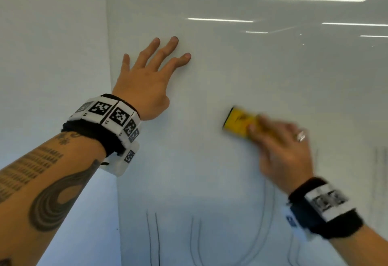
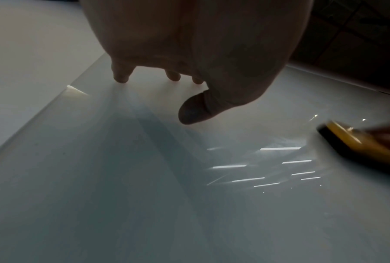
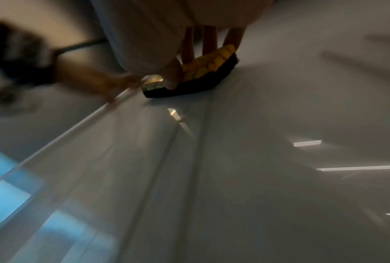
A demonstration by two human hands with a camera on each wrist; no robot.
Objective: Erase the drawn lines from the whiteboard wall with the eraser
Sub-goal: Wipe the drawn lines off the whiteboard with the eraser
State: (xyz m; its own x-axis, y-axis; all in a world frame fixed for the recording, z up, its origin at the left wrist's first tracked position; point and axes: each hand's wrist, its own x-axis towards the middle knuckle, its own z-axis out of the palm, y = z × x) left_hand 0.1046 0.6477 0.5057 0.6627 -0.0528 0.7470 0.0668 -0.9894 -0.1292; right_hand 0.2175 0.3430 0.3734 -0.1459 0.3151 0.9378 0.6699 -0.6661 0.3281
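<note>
Right hand (image 1: 281, 148) pinching the yellow eraser (image 1: 239, 123), thumb on one side, fingers on the other, black felt flat against the whiteboard wall (image 1: 231, 66). Blurred, so mid-swipe by the look of it. Drawn lines (image 1: 155, 238) lying below the eraser, well apart, running mostly up and down (fainter ones off to the right). Left hand (image 1: 147, 76) spread, fingertips braced on the board, farther from the marks. Next stroke, probably: downward.
</note>
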